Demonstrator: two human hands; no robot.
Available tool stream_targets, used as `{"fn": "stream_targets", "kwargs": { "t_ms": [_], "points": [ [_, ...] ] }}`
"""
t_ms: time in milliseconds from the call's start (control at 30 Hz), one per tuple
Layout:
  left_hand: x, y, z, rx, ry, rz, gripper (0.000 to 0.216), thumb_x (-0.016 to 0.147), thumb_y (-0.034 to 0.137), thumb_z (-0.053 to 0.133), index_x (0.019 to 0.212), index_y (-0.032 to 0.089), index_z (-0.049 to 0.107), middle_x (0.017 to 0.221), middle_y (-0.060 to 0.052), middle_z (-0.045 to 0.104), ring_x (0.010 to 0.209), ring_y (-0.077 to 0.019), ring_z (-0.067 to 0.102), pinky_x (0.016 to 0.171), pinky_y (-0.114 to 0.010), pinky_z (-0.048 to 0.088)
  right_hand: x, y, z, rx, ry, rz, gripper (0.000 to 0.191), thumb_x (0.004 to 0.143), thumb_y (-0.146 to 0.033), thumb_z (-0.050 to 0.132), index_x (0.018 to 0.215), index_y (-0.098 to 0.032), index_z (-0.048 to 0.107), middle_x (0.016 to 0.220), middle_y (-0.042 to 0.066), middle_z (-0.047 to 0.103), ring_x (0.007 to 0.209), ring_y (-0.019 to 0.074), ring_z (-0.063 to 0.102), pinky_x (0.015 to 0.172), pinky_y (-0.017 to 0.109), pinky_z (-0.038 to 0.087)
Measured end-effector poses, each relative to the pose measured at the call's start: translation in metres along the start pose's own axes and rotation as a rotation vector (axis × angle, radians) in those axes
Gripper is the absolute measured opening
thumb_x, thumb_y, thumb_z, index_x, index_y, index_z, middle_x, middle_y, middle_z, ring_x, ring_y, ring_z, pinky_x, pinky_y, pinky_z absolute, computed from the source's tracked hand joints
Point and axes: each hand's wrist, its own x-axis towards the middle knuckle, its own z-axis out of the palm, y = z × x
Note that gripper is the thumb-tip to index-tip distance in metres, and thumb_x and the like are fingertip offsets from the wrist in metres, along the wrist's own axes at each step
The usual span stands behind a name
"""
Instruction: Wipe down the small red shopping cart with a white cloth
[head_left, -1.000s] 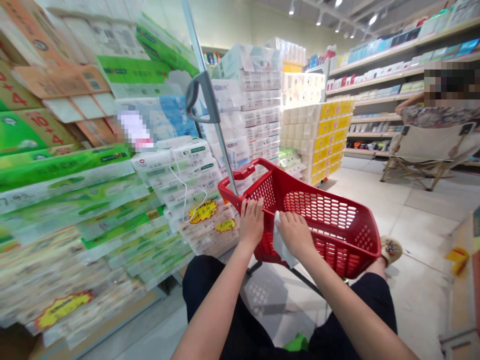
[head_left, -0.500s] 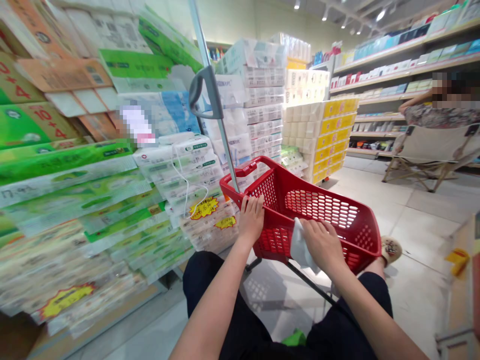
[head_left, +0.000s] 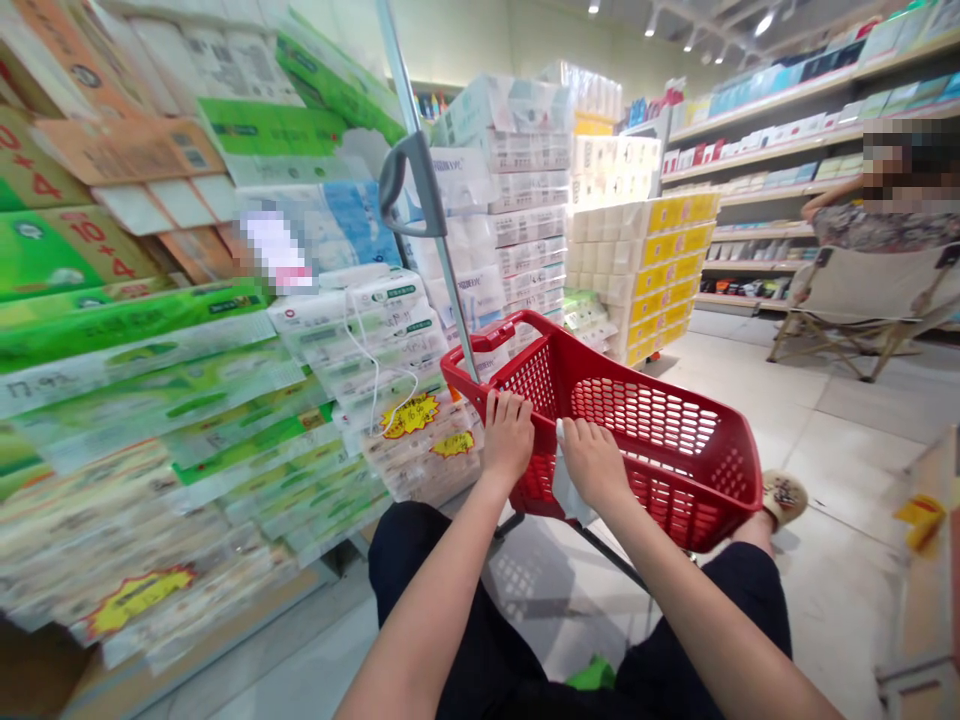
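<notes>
Right grip [head_left: 596,465] slid leftward — cloth [head_left: 568,490] seemingly between it and basket [head_left: 675,480].

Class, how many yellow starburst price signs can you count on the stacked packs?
3. One sign is at lower left; an upper sign is left of the left hand; a lower sign is below and right of that. Others may be hidden.

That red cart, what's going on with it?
The person's left hand rests on the near rim of the red cart, which stands before their knees. Their right hand holds a white cloth or tissue against that rim. Stacked wrapped packs stand to the left; another person sits in a chair beyond.
</notes>
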Motion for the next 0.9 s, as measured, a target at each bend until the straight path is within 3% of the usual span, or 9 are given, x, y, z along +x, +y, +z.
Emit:
{"fn": "stream_targets", "kwargs": {
  "t_ms": [167,500,700,900],
  "points": [
    [0.001,-0.011,0.003,0.011,-0.015,0.020,0.026,0.092,0.019,0.044,0.114,0.020,0.056,0.125,-0.008,0.055,0.133,-0.0250,0.041,0.122,-0.052,0.021,-0.022,0.025,-0.009,-0.001,0.012,-0.062,0.030,0.100,-0.024,0.032,0.118,-0.018,0.055,0.097,0.008,0.064,0.093,0.0214,0.055,0.098,0.038,0.027],
    [0.003,-0.014,0.006,0.013,-0.008,0.016,0.025,0.092,0.019,0.044,0.114,0.021,0.056,0.127,-0.008,0.055,0.135,-0.0250,0.040,0.122,-0.053,0.021,-0.089,0.090,-0.028,-0.071,0.028,-0.012,0.028,0.101,-0.031,0.036,0.114,-0.019,0.057,0.095,0.008,0.066,0.093,0.0211,0.059,0.102,0.039,0.027],
    [0.005,-0.009,0.012,0.008,0.030,-0.025,0.026,0.091,0.018,0.044,0.114,0.019,0.057,0.125,-0.011,0.056,0.133,-0.0275,0.042,0.120,-0.057,0.023,-0.068,0.070,-0.021,-0.117,0.014,-0.004,0.023,0.099,-0.028,0.038,0.097,-0.017,0.058,0.087,0.009,0.064,0.084,0.0226,0.056,0.088,0.037,0.032],
    [0.010,-0.014,0.015,0.008,0.018,-0.023,0.025,0.091,0.017,0.044,0.112,0.017,0.057,0.124,-0.011,0.055,0.133,-0.0265,0.041,0.121,-0.056,0.022,-0.034,0.043,-0.009,-0.090,0.005,-0.039,0.026,0.101,-0.027,0.035,0.095,-0.017,0.058,0.085,0.008,0.064,0.081,0.0209,0.055,0.082,0.035,0.031]
  ]
}}
